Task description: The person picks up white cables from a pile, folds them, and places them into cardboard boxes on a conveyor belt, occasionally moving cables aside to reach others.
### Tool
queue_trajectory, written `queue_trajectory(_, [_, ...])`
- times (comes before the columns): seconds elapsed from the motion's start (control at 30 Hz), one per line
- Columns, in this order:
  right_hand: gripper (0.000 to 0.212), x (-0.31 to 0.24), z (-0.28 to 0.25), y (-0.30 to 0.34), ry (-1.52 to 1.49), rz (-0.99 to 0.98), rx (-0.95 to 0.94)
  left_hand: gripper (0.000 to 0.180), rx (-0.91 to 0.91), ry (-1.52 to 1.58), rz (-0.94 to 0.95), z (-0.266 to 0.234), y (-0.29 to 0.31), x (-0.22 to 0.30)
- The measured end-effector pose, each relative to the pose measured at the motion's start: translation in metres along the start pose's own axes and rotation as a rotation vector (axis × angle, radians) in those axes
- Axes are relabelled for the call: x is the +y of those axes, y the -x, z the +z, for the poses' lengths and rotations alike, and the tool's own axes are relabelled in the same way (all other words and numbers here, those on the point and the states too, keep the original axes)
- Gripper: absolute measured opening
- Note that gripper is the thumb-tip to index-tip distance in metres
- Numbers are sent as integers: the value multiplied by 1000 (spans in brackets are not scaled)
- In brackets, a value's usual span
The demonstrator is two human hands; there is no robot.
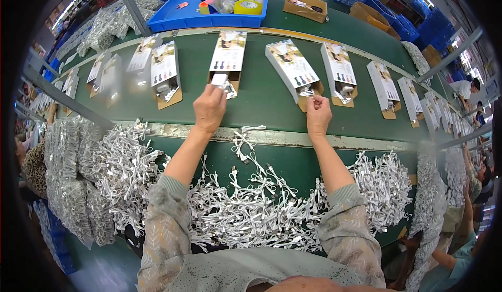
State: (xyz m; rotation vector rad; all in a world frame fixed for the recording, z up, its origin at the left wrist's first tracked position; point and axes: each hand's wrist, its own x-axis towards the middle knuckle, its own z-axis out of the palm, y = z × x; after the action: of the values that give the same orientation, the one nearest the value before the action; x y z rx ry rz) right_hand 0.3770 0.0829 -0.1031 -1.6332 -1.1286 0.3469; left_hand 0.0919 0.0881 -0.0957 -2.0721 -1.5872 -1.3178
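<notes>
My left hand [210, 109] is closed with its fingertips on a small white rounded piece [220, 79] at the open near end of a white printed box [228, 51]. Silvery wrapping shows beside that piece. At the open end of a second white printed box [293, 64], my right hand [319, 115] is pinched on the edge of a silvery wrapper [307, 90]. Both boxes lie on the green conveyor belt [251, 106] with their brown flaps toward me. Below my hands, a heap of short white cables [246, 213] spreads across the near surface.
More open printed boxes [339, 64] line the belt on both sides. A blue tray [209, 22] with yellow tape rolls stands beyond it, beside a cardboard box [306, 7]. Clear-bagged bundles [68, 156] lie left. Metal posts [68, 98] flank the belt. Other people [464, 89] are at the right.
</notes>
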Motion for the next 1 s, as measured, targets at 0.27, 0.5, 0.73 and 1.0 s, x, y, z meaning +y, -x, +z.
queue_trajectory(0.27, [17, 26, -8, -8, 93, -137, 53, 9, -144, -33, 184, 55, -9, 19])
queue_trajectory(0.5, [16, 61, -16, -69, 302, -461, 53, 21, -432, 250, -16, 49, -7, 50])
queue_trajectory(0.73, [12, -16, -41, -25, 499, -622, -244, 29, -846, 270, -55, -47, 8, 35])
queue_trajectory(1.0, [17, -51, 0, 106, 254, -403, -955, 27, -968, 218, -162, -50, 28, 52])
